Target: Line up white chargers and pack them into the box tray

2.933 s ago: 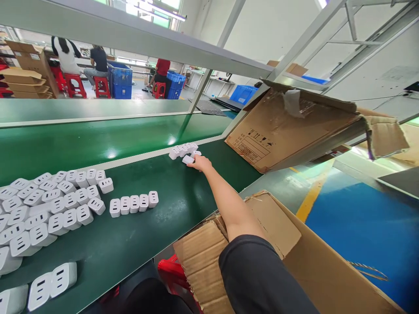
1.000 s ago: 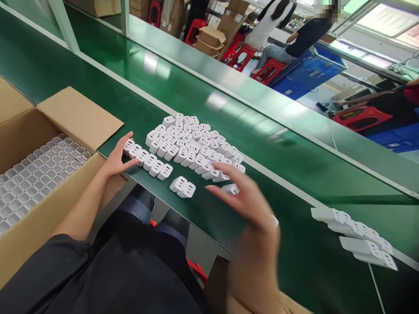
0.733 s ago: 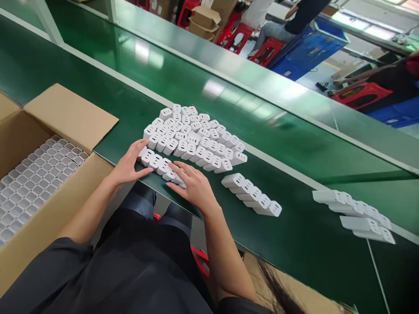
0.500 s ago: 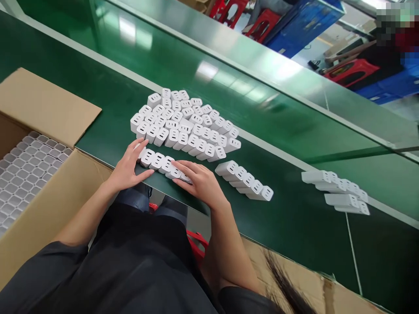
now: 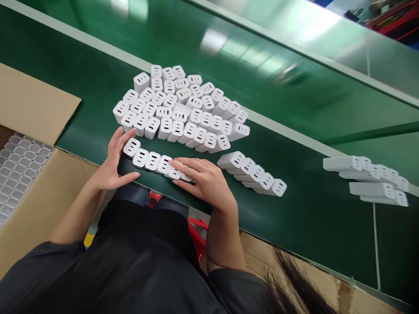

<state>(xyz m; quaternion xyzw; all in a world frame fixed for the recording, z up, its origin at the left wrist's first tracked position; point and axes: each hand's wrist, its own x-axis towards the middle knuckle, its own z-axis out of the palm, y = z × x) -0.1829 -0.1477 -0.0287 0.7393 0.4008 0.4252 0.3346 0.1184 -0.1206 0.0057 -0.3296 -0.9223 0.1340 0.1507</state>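
A short row of white chargers (image 5: 152, 161) stands near the front edge of the green table, their slotted ends facing up. My left hand (image 5: 113, 163) is open at the row's left end, thumb and fingers spread, with a small gap to the leftmost charger (image 5: 132, 148). At the other end, my right hand (image 5: 207, 181) has its thumb in front and its fingers over the last chargers, partly hiding them. Behind the row is a large cluster of similar chargers (image 5: 166, 126), some leaning. A separate slanted row of chargers (image 5: 257, 174) lies right of my right hand.
An open cardboard box (image 5: 39, 187) at the left holds many packed white pieces (image 5: 19, 170); its flap (image 5: 36, 102) rests over the table. Farther right, more chargers (image 5: 369, 187) lie on the green table (image 5: 314, 218). A pale rail (image 5: 288, 137) runs along the back.
The view has shifted. My left fingers have drawn back from the row, uncovering its leftmost charger. My right hand remains at the row's right end.
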